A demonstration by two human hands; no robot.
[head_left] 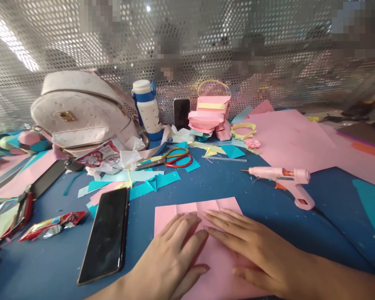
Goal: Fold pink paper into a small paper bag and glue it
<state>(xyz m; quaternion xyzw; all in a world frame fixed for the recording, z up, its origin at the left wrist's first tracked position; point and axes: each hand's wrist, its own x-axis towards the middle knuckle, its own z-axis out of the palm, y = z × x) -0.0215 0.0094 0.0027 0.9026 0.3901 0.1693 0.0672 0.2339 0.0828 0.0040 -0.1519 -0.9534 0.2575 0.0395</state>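
Note:
A pink sheet of paper (220, 262) with fold creases lies on the blue table (268, 208) right in front of me. My left hand (171, 258) lies flat on its left part, fingers stretched forward. My right hand (253, 246) presses flat on the right part, fingers pointing left and nearly touching the left hand's fingers. Neither hand holds anything.
A black phone (106, 235) lies left of the paper. A pink glue gun (284, 181) rests to the right. Scissors (171, 158), teal and pink scraps, a pink paper basket (211, 114), a white bottle (147, 108), a pale backpack (81, 112) and large pink sheets (287, 137) crowd the back.

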